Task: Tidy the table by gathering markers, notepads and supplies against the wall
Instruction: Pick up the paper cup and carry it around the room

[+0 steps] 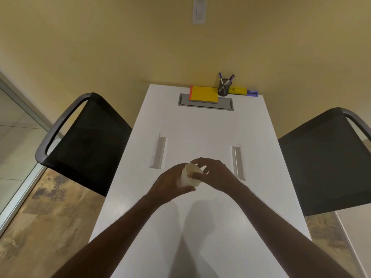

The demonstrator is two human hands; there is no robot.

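A small white paper cup (190, 175) lies tilted on its side above the middle of the white table (200, 227). My left hand (170, 183) wraps around its body. My right hand (214, 175) touches its rim with thumb and fingertips, the other fingers spread. At the far end against the yellow wall sit a yellow notepad with an orange spine (203, 94), a black mesh pen cup (224, 87) holding markers, a yellow object (237, 90) and a small purple object (252, 93).
A grey cable hatch (224, 106) lies under the notepad. Two slim metal brackets (158, 151) (237, 162) are set in the tabletop. Black mesh chairs stand at the left (84, 141) and right (325, 157). A glass partition (14, 137) runs along the far left.
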